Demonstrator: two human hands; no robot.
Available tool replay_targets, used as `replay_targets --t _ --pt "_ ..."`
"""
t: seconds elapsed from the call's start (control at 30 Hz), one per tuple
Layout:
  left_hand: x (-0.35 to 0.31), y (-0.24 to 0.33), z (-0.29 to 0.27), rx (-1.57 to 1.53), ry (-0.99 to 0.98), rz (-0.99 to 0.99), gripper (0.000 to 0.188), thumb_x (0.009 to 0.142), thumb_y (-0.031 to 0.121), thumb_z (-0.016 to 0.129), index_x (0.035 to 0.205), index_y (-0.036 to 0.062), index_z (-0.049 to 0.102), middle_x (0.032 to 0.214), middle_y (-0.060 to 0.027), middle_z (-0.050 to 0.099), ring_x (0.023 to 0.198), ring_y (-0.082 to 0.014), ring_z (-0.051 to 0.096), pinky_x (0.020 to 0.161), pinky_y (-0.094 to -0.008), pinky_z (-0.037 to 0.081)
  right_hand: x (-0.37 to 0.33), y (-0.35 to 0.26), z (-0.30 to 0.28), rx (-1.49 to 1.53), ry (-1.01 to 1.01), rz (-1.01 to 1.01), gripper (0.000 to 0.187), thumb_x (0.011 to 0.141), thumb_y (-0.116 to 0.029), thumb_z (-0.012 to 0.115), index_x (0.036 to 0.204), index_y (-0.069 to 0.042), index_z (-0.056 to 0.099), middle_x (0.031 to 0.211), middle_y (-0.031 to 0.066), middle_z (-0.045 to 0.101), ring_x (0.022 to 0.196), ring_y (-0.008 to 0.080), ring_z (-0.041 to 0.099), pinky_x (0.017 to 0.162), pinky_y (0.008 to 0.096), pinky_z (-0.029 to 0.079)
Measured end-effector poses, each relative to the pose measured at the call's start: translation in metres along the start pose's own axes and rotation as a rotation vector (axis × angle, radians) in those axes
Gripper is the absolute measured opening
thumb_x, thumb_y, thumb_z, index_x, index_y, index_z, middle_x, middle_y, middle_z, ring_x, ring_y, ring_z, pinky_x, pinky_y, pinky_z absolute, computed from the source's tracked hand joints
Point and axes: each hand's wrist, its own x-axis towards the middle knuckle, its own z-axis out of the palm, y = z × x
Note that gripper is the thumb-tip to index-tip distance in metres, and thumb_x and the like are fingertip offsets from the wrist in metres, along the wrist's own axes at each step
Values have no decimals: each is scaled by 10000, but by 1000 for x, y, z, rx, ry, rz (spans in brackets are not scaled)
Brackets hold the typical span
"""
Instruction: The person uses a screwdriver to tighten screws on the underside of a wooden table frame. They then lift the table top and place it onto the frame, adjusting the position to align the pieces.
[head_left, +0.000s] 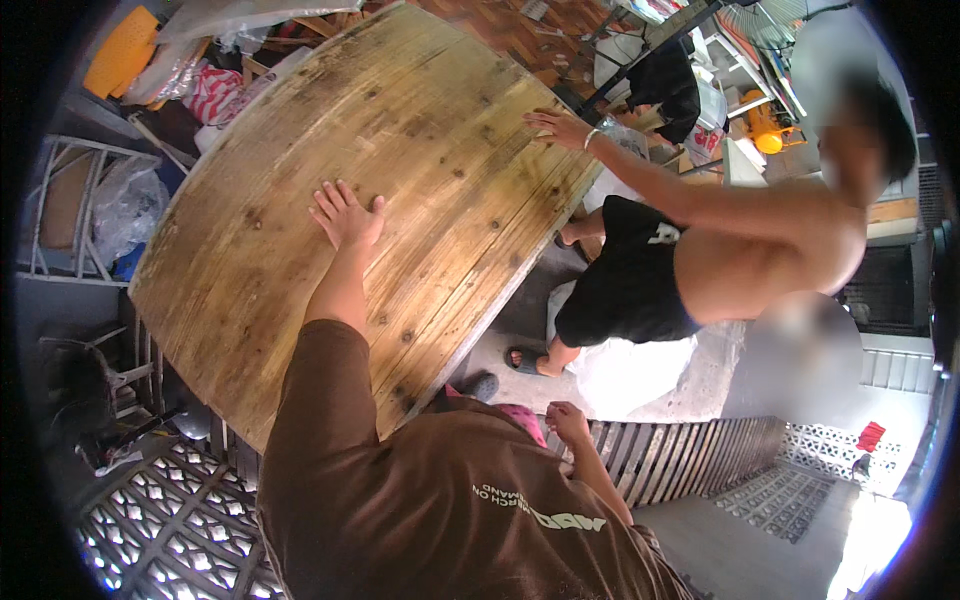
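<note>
L hand (pixel 347 217) on wd panel (pixel 430 130)

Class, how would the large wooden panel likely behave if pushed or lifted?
The large wooden panel would probably be stiff, being knotty wood. It is likely heavy and awkward, since it dwarfs the wearer's left hand spread on it. Its worn face may grip well.

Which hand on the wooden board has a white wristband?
The co-worker's hand, by the wooden board's right edge; its white wristband distinguishes it from your bare-wristed left hand.
</note>
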Motion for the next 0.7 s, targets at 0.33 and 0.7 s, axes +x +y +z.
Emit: replay_targets --t 0.33,0.7 --pt "-137 -74 35 -438 126 -38 664 914 329 569 1475 55 343 1586 -159 239 1479 -313 183 1195 -578 74 50 29 -82 144 65 125 207 887 -161 612 1028 -16 654 795 75 651 645 204 647 514 320 510" --pt "-404 -24 106 -363 128 -239 718 855 318 645 1473 74 375 1567 -225 221 1464 -418 153 1176 -604 101 194 50 -221 -23 -274 -21 175 936 -234 605 1005 -76 634 793 47 637 612 188 630 486 339 494"
